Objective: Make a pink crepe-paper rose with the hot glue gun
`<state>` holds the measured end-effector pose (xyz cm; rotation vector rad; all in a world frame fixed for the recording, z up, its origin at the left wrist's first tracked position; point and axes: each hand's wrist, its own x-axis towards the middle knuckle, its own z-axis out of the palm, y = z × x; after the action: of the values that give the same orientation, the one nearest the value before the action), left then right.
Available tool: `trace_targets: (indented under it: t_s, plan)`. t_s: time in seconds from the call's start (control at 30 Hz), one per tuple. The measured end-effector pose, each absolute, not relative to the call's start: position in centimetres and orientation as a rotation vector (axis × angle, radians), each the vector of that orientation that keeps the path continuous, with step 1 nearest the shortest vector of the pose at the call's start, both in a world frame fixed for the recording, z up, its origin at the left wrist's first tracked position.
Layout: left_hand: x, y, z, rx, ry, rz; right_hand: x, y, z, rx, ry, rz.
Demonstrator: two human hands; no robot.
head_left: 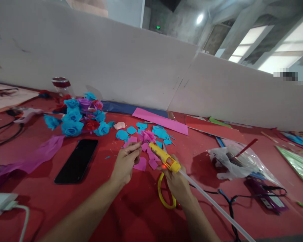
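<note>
My left hand (127, 161) is closed, pinching a pink paper flower (147, 135) from below; whatever stem lies between the fingers is mostly hidden. Wrapped round a yellow hot glue gun (163, 155) is my right hand (178, 181). The gun's nozzle points at the flower's underside, and a long whitish glue stick (214, 203) sticks out of its back end. A small red light glows on the gun. Under and around the flower lie loose pink petals (140, 164) and blue petals (161, 132). Yellow scissor-like handles (161, 195) rest beneath my right hand.
Blue, purple and red paper flowers (72, 117) stand bunched at left, before a jar (62, 85). A black phone (77, 162) lies nearer. Toward the right are a plastic bag (233, 163), a purple power strip (265, 195) and black cables. A white partition (111, 64) borders the back.
</note>
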<state>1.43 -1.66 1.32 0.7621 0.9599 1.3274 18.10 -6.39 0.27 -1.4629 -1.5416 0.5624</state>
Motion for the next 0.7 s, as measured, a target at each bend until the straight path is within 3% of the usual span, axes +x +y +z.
trace_targets:
  t_s: [0.7]
  plan:
    - [0.82,-1.61,1.76,0.42,0.89,1.201,18.26,-6.35,-0.13,-1.471,-1.547,0.61]
